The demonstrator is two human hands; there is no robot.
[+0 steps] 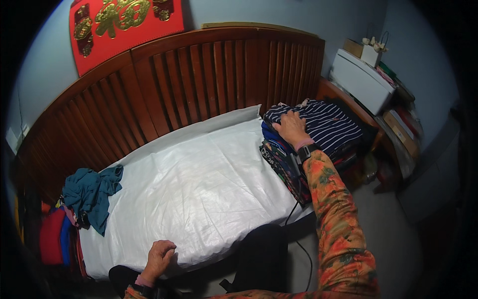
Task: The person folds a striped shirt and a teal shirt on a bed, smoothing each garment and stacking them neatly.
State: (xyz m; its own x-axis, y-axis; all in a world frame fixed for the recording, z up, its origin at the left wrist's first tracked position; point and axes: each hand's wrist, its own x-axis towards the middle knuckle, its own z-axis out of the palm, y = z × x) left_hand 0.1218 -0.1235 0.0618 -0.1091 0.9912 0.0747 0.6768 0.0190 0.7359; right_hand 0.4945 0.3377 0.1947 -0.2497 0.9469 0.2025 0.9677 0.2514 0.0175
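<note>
My right hand (292,127) rests on a navy-and-white striped garment (331,123) at the right end of the bench. Its fingers are spread across the cloth near the left edge, not gripping it. The striped garment lies folded on top of a stack of dark folded clothes (282,162), some of them blue and patterned. My left hand (162,255) hovers low by the front edge of the white sheet (191,172), fingers loosely curled in, with nothing visible in them. A crumpled teal garment (92,192) lies far from both hands at the sheet's left end.
A slatted wooden headboard (209,79) runs along the back. At the left stands a pile with red and blue cloth (52,236). A white box-like cabinet (362,79) is at the back right. A thin black cable (304,249) hangs down by my knees.
</note>
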